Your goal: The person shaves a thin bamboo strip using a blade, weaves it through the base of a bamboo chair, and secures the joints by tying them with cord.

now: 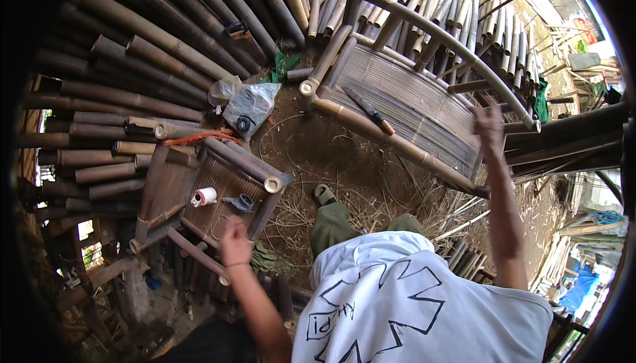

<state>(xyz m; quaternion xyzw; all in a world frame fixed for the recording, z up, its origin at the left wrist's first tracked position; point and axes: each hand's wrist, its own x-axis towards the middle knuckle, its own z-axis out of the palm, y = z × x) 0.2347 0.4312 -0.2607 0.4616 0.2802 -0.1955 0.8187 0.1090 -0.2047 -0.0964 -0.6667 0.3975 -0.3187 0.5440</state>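
Bamboo bench (404, 104) lies tipped on the dirt with slat seat fitted (a knife (369, 111) rests on it), right hand (489, 127) gripping its frame, left hand (235, 243) curled over the smaller bamboo stool (212, 190), both seemingly near finished.

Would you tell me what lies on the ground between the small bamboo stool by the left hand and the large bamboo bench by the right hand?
In the head view, between the small bamboo stool and the large bamboo bench lie bare dirt with thin loose strips and the person's sandalled foot.
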